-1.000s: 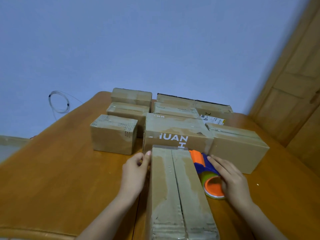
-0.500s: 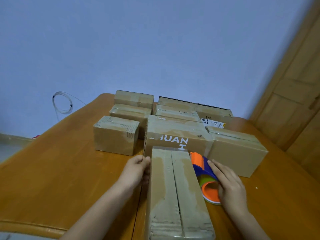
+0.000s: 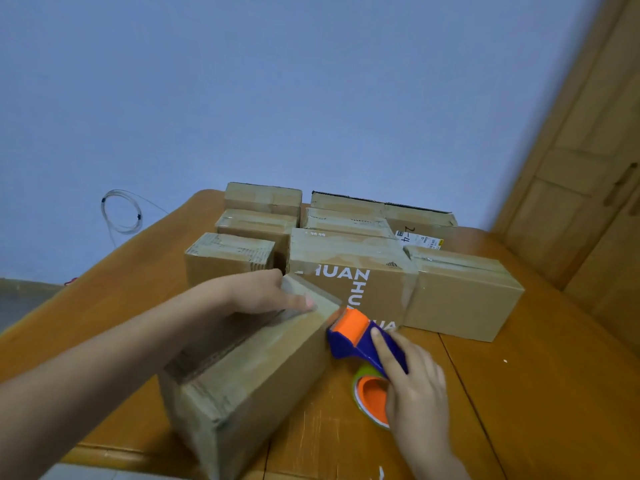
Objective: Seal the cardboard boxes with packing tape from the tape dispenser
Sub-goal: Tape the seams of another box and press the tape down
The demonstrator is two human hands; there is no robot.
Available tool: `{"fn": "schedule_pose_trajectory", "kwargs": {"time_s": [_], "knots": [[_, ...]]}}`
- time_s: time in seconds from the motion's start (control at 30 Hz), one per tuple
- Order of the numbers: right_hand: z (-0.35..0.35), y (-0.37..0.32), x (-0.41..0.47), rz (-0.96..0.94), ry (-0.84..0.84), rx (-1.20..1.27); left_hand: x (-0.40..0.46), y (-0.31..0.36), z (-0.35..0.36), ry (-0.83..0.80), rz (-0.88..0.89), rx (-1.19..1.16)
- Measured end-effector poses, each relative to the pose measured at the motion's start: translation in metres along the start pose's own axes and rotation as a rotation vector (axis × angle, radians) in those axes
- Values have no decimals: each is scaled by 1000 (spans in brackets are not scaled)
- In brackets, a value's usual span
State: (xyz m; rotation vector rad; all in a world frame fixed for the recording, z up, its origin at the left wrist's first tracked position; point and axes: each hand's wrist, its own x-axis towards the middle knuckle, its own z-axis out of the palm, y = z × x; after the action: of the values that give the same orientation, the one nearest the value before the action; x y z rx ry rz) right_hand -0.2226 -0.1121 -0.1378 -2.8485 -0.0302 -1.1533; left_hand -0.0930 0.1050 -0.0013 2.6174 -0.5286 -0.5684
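Person, two limbs in view: left hand [image 3: 266, 296] and right hand [image 3: 414, 386], both bare; forearms bare, no sleeves, gloves or rings visible; one pale pink fingernail.

- A wooden table [image 3: 540, 393] carries everything.
- A long cardboard box [image 3: 249, 372] lies nearest, tilted.
- A tape dispenser [image 3: 360, 344] rests just beside it.
- More cardboard boxes [image 3: 460, 292] cluster behind, touching.
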Motion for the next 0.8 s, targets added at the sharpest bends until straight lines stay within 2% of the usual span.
{"fn": "schedule_pose_trajectory", "kwargs": {"time_s": [0.13, 0.23, 0.27, 0.37, 0.57, 0.8], "knots": [[-6, -32, -4, 56, -69, -30, 3, 9, -6, -40, -28, 220], [-10, -45, -5, 84, -103, -13, 0, 15, 4, 145, -16, 497], [-11, -46, -4, 88, -105, 3, -1, 17, 7, 190, -4, 526], [-14, -47, -5, 89, -137, 67, -3, 22, 21, 133, -36, 500], [-21, -52, -3, 51, -171, 48, -9, 22, 43, 279, -67, 512], [-26, -49, -3, 76, -245, 55, -11, 29, 48, 268, -151, 574]]}}
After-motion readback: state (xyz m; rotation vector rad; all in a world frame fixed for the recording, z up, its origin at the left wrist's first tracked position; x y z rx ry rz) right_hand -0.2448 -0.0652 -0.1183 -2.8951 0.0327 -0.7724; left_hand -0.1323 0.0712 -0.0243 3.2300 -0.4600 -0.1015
